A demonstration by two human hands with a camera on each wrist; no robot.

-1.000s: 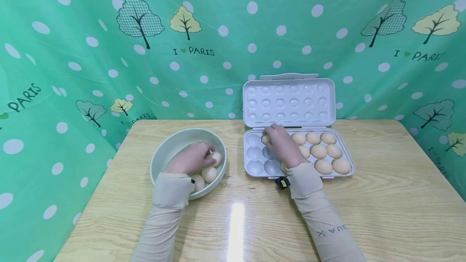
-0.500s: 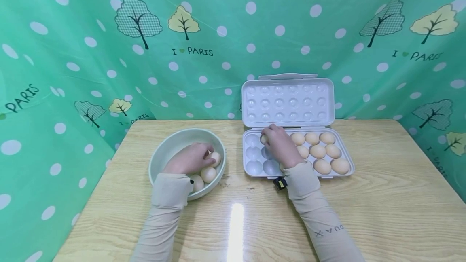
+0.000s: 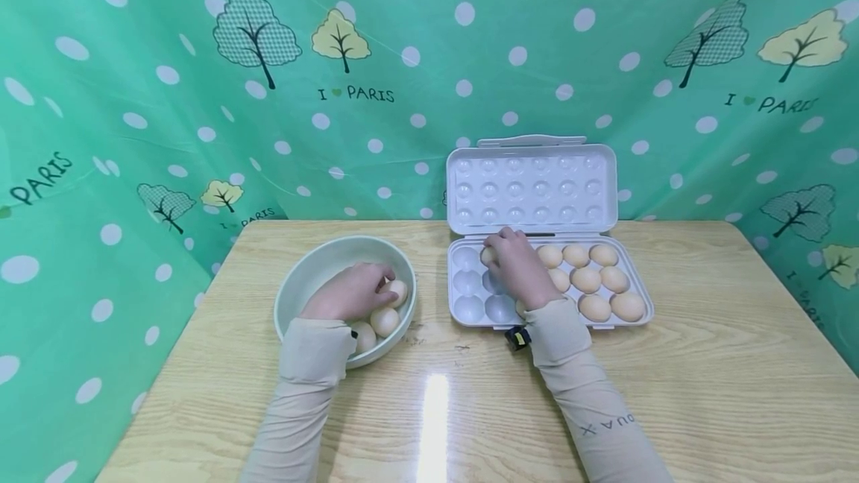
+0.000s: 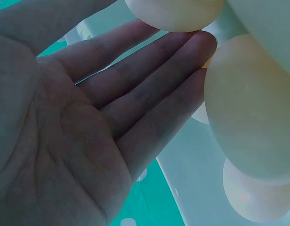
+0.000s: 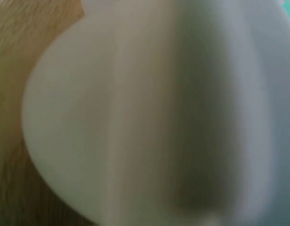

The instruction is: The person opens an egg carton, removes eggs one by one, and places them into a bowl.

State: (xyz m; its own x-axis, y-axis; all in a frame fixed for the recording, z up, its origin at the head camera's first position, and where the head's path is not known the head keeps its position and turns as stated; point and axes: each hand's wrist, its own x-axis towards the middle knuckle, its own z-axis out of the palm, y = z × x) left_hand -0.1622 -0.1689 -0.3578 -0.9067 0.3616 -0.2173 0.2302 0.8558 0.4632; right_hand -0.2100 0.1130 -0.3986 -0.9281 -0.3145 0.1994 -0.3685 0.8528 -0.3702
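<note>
Inside the pale green bowl (image 3: 287,282), my left hand (image 3: 349,291) holds an egg (image 3: 397,292) between thumb and fingertips. Two more eggs, one of them nearer egg (image 3: 385,321), lie below it along the bowl's right side. The left wrist view shows the fingers (image 4: 149,89) reaching to the held egg (image 4: 175,12), with other eggs close by. My right hand (image 3: 523,267) pinches an egg (image 3: 488,256) at a back-row hollow of the white egg box (image 3: 451,297). The right wrist view is blurred and mostly covered by a pale, rounded surface.
The box's hinged lid (image 3: 530,200) stands up behind it against the green curtain (image 3: 376,170). Several eggs (image 3: 587,279) fill the box's right columns; hollows (image 3: 468,309) on the left hold none. Both containers stand on a wooden table (image 3: 705,364).
</note>
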